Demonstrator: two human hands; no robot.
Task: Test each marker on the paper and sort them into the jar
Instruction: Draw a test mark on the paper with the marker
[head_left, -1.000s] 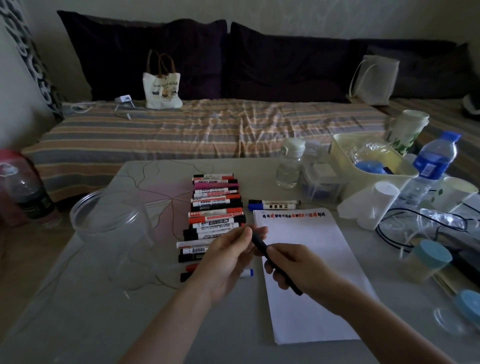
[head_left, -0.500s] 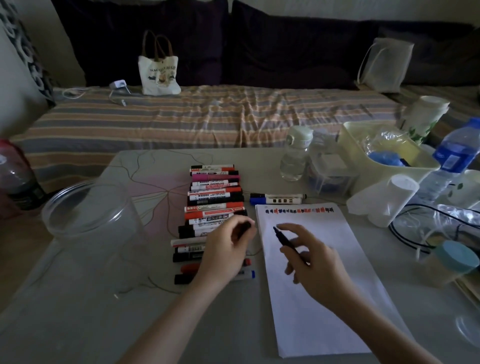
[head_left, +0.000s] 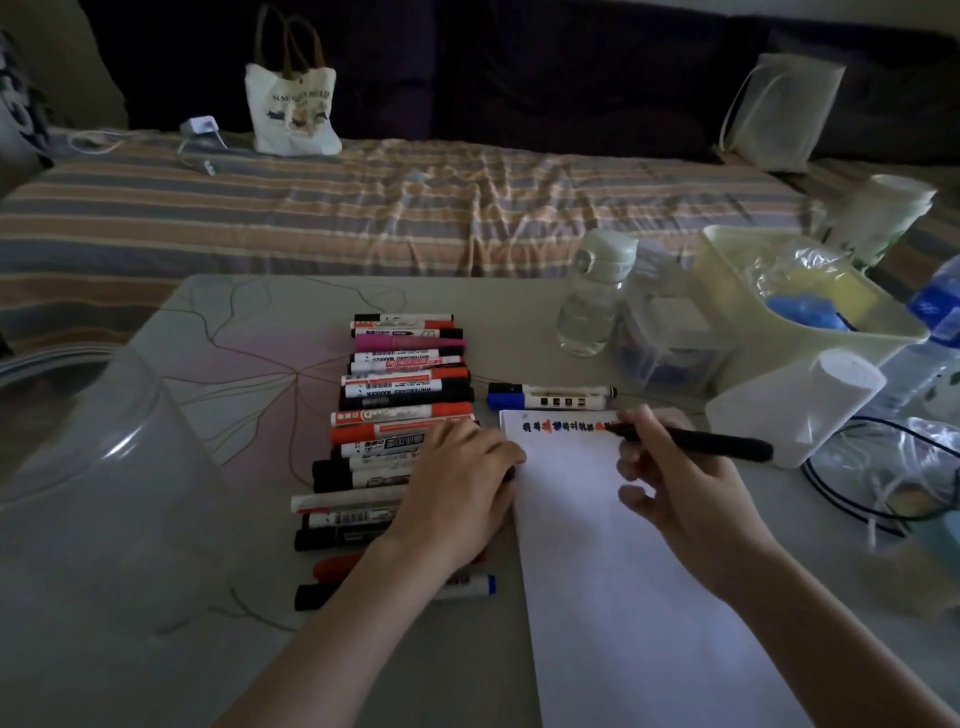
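A white paper sheet (head_left: 623, 597) lies on the table with a row of coloured test marks along its top edge. My right hand (head_left: 670, 483) grips an uncapped black marker (head_left: 717, 446), its tip touching the paper at the right end of that row. My left hand (head_left: 457, 483) rests on the row of markers (head_left: 405, 395), fingers curled round a small black cap (head_left: 511, 474) that is mostly hidden. A blue-capped marker (head_left: 550, 397) lies just beyond the paper. The clear plastic jar (head_left: 130, 493) stands at the left, apart from both hands.
A small water bottle (head_left: 592, 301), a clear box (head_left: 670, 348) and a cream bin (head_left: 779, 322) stand at the back right. A lying stack of white cups (head_left: 800, 405) and black cables (head_left: 857, 493) crowd the right edge. A striped sofa bed (head_left: 363, 208) lies behind the table.
My hands pulled apart, the cap staying in the left. My right hand carried the marker up to the top of the paper. My left hand settled onto the marker row.
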